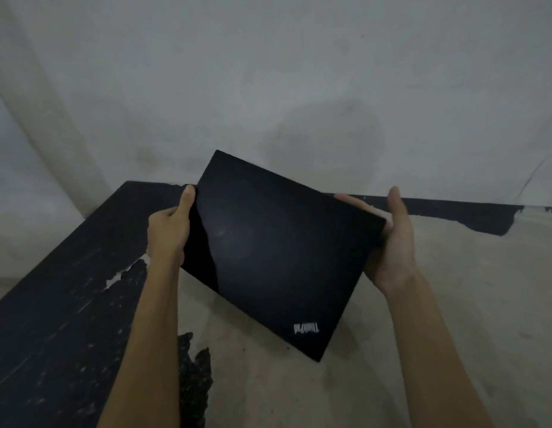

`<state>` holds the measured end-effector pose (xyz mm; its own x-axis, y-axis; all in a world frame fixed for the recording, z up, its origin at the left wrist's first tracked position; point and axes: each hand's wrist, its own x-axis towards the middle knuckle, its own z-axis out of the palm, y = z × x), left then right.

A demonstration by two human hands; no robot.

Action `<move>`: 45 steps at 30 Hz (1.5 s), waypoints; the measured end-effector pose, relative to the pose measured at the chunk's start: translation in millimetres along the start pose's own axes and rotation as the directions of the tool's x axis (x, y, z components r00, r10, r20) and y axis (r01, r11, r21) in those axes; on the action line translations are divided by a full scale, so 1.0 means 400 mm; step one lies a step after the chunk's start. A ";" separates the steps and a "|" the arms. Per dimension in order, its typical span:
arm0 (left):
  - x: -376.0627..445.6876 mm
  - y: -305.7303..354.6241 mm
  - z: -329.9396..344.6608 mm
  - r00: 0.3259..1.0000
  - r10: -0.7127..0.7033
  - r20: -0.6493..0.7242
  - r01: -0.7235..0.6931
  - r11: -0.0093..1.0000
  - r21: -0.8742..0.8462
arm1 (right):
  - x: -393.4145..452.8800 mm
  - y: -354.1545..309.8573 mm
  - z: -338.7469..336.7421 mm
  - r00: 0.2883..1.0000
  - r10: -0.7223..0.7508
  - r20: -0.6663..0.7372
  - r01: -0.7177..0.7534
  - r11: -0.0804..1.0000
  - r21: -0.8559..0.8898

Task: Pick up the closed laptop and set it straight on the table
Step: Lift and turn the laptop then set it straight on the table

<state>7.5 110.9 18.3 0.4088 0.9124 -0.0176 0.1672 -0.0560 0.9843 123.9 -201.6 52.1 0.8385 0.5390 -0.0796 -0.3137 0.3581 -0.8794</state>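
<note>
**Closed laptop held between both hands**

Head view: closed black laptop (278, 251) held skewed between the hands, above the worn table (454, 304). Left hand (168, 233) clamped on its left edge, thumb on the lid. Right hand (392, 239) cupped around the right edge, fingers beneath. Logo corner nearest, below the right hand.

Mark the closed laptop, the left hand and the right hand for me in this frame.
closed laptop (278, 251): head view, middle of the black lid.
left hand (168, 233): head view, back of the hand at the laptop's left edge.
right hand (392, 242): head view, palm cupping the laptop's right edge.
</note>
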 end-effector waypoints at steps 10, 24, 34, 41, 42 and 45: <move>-0.011 -0.026 0.053 0.990 -0.138 0.014 0.138 0.965 -0.222 | 0.046 0.078 0.013 0.894 -0.434 -0.115 0.338 0.818 -0.465; -0.081 -0.019 0.121 0.952 0.110 0.287 -0.117 0.993 0.008 | 0.041 0.028 -0.119 0.913 -0.356 -0.198 0.203 0.819 -0.537; -0.132 -0.045 0.157 0.904 0.142 0.403 -0.167 0.985 0.029 | 0.051 0.034 -0.205 0.967 -0.172 -0.190 0.052 0.858 -0.511; -0.137 -0.059 0.172 0.940 0.158 0.304 -0.199 0.974 0.110 | 0.066 0.050 -0.224 0.954 -0.211 -0.214 0.046 0.807 -0.589; -0.134 -0.063 0.173 0.939 0.168 0.300 -0.216 0.967 0.133 | 0.070 0.054 -0.226 0.954 -0.224 -0.198 0.060 0.793 -0.607; -0.130 -0.077 0.176 0.929 0.211 0.303 -0.277 0.941 0.195 | 0.083 0.067 -0.235 0.947 -0.264 -0.186 0.067 0.725 -0.685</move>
<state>44.2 36.6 -23.3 0.6868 0.7136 0.1383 0.2188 -0.3844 0.8969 185.3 -245.8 -18.3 0.9592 0.2742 0.0692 0.1343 -0.2263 -0.9648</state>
